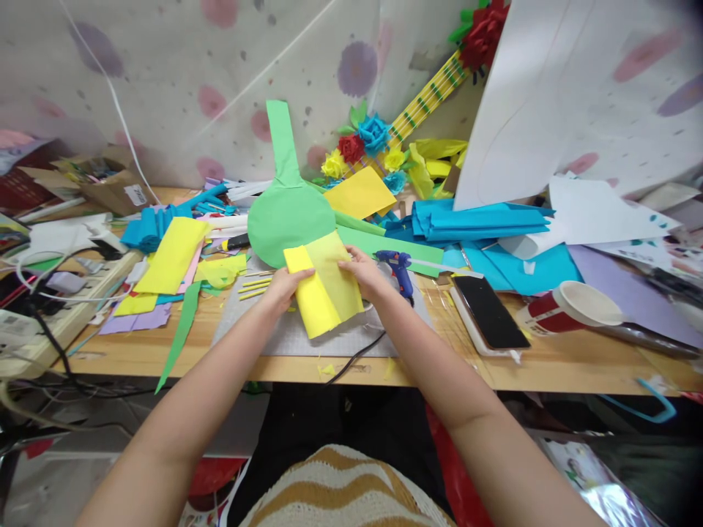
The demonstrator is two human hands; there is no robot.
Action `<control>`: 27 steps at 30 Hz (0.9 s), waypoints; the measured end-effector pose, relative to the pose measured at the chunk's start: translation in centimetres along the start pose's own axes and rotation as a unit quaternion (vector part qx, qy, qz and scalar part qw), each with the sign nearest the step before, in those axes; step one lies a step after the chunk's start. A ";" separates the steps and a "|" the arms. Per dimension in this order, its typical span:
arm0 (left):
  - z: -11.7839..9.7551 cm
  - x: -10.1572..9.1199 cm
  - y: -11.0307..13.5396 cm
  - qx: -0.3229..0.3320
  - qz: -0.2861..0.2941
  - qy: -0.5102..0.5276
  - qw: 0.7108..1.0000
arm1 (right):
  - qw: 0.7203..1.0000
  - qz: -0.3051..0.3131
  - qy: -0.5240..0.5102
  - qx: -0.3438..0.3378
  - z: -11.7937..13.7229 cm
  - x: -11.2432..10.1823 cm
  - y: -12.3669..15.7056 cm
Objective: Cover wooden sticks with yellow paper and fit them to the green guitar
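Both hands hold a folded sheet of yellow crepe paper (324, 289) over the grey cutting mat (274, 345). My left hand (286, 289) grips its left edge, thumb on top. On the far right side, my right hand (359, 269) pinches the paper near its upper corner. Just behind lies a round green paper shape (291, 219) with a long neck pointing up. Several thin yellow paper rolls (255, 285) lie left of my left hand. A blue hot glue gun (400, 269) rests right of my right hand.
A phone (490, 311) and a paper cup (571, 307) stand on the right. Blue paper (477, 219) lies behind them. At left are yellow paper (173, 256) and a power strip (71, 315). A paper-flower guitar shape (422, 102) leans at the back.
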State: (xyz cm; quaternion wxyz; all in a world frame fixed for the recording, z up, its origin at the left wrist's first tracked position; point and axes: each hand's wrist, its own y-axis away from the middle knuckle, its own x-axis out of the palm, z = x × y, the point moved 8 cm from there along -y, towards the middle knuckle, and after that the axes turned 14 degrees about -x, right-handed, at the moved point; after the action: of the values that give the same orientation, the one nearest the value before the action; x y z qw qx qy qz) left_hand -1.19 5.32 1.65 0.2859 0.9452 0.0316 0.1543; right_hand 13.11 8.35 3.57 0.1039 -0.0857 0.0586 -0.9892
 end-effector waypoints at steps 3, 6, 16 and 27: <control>-0.5 -0.7 0.3 0.018 -0.019 -0.001 1.000 | 1.000 -0.010 0.016 -0.003 0.0 -0.5 0.0; -1.3 -2.1 0.4 0.047 -0.048 0.008 0.998 | 0.996 -0.007 0.087 -0.011 0.3 -1.6 0.5; -2.6 -5.5 0.1 0.107 -0.146 0.087 0.980 | 0.690 0.286 0.648 -0.150 0.8 -1.4 3.7; -4.4 -8.4 0.9 0.115 -0.197 0.156 0.961 | 0.662 0.316 0.679 -0.019 2.5 -4.0 4.0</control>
State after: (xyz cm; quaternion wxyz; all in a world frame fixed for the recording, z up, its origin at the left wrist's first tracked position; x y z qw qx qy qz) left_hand -10.55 5.70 3.33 0.1912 0.9111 0.2786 0.2361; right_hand 18.18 5.05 4.88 0.3400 0.6314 0.1551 -0.6795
